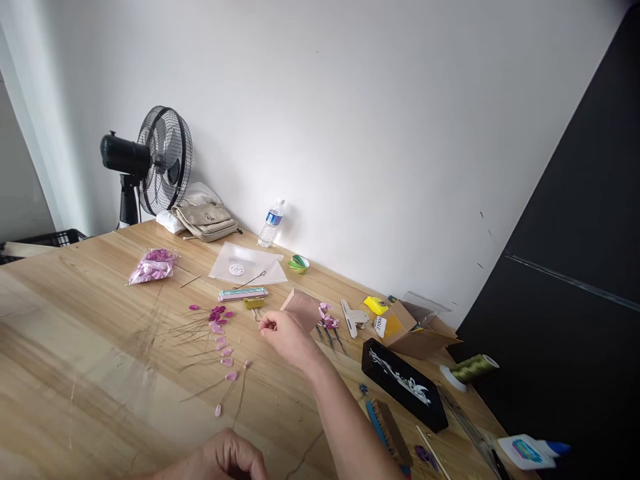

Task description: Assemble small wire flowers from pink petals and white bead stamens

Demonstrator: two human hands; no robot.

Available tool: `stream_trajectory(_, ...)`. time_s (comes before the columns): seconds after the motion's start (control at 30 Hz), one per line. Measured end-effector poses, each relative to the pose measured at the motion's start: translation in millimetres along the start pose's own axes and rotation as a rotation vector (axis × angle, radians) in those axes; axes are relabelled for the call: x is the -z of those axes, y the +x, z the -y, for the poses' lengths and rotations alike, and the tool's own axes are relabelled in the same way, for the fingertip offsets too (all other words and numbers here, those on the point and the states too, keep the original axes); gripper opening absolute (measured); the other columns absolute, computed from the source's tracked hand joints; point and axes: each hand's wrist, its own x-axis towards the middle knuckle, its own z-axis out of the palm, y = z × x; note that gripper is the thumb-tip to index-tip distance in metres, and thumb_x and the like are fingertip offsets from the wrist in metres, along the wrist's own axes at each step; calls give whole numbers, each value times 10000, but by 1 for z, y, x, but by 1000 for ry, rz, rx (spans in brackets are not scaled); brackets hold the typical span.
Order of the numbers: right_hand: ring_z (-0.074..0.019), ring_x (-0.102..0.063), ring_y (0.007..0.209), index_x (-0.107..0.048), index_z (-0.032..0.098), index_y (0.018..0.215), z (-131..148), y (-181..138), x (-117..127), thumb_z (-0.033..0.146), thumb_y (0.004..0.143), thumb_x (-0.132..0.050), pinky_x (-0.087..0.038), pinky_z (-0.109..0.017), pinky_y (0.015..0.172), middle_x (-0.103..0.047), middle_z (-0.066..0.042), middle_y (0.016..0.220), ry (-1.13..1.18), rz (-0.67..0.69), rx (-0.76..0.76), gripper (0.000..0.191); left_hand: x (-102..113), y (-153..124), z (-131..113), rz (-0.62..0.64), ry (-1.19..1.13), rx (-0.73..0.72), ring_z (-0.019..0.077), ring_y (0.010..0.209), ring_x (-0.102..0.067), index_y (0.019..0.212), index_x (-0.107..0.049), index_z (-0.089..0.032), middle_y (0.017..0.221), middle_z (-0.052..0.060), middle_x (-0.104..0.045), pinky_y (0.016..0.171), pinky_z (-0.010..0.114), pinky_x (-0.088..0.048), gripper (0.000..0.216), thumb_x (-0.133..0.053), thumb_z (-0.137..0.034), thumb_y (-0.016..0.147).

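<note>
My right hand (287,337) reaches over the middle of the table, thumb and fingertips pinched together. Whatever may be between them is too small to make out. Just beyond it are a gold binder clip (254,303) and a pink stack of paper (301,310). To its left lies a row of pink and purple petals (227,362) on thin wire stems. My left hand (233,457) is at the bottom edge with curled fingers, partly cut off, so its grip is hidden. One wire-stemmed petal (247,364) has its stem running down toward that hand.
A bag of petals (153,267), a plastic pouch (245,263) and a water bottle (271,223) stand farther back. Rightward are a finished-looking petal cluster (329,319), a black case (404,385), a brush (389,433), a thread spool (473,369) and a glue bottle (527,451).
</note>
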Motion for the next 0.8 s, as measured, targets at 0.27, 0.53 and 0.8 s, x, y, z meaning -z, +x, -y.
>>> stream_trajectory(0.27,-112,-451,570,-516,187,646,-1,-47,41,172,716,-456,-318,-219,510,-502,25,605,173,-39,-58,94,-2,-3,-2,-50,-69,-19,41,425,-341,495,-630,-129,447,-49,-484,459,204,-227,393,-768,-488,411)
stream_trajectory(0.53,-92,-337,518,-502,177,629,-10,-117,69,218,700,-512,-276,-210,478,-374,51,548,409,28,-15,82,-9,-2,-30,-196,-206,-89,67,386,-434,564,-618,-134,446,-27,-529,404,191,-283,250,-724,-360,580)
stream_trajectory(0.8,-89,-393,545,-513,181,632,-1,-133,77,152,725,-484,-291,-200,506,-442,48,563,184,-106,-14,102,-28,25,-89,-282,-106,-387,73,465,-463,609,-637,-148,496,-17,-575,475,187,-335,162,-688,-297,649)
